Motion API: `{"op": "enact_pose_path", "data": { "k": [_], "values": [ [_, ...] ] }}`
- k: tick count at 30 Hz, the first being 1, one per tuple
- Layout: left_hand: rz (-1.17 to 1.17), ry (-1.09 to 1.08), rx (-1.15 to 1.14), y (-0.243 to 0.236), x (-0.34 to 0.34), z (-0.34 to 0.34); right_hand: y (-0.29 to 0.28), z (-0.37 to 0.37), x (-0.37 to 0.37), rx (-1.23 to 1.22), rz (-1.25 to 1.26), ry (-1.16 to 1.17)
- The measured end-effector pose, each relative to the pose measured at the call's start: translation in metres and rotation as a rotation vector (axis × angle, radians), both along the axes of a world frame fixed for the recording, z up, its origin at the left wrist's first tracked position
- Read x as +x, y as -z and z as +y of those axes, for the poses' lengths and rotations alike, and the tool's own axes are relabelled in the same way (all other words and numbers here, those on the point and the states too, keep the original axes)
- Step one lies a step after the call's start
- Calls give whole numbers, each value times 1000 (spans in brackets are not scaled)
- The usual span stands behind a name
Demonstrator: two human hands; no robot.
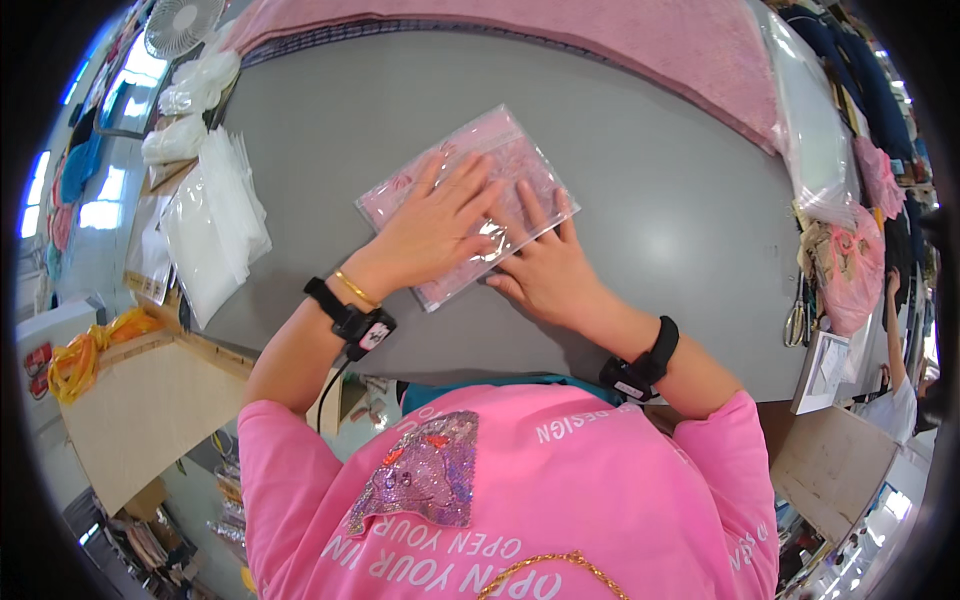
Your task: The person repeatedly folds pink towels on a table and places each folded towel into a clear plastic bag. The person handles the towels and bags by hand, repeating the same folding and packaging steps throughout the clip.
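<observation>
A clear plastic package with pink patterned contents (530, 160) lies at a slant on the grey table (650, 170). My left hand (430, 225) rests flat across its middle and left part, fingers stretched out and slightly apart. My right hand (540, 270) is at the package's lower right edge, its outstretched fingers reaching onto it and its thumb beside the edge. Both wrists wear black strapped devices.
Pink fabric (600, 40) runs along the far edge. White plastic bags (210, 220) are piled left. Clear bags (805, 120), scissors (796, 320) and a pink bundle (845, 275) lie right. A co-worker's arm (890, 330) shows at the far right. A fan (180, 22) stands upper left.
</observation>
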State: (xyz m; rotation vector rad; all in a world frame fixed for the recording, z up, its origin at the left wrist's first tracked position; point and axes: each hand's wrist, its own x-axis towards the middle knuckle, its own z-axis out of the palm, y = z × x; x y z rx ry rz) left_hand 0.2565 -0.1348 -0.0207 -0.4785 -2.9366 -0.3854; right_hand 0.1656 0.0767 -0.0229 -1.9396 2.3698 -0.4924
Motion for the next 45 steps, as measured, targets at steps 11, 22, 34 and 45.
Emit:
{"op": "enact_pose_path", "data": {
  "k": [11,22,34,45],
  "values": [
    [28,-151,116,15,-4,0,9,-43,-40,59,111,-230],
    [37,-117,-80,8,3,4,3,-7,-48,-29,67,-63],
    [-29,-95,391,-25,30,-4,9,-21,-52,-212,67,71],
    [199,21,-126,-4,96,2,-6,-32,3,-237,-91,-344]
  ]
}}
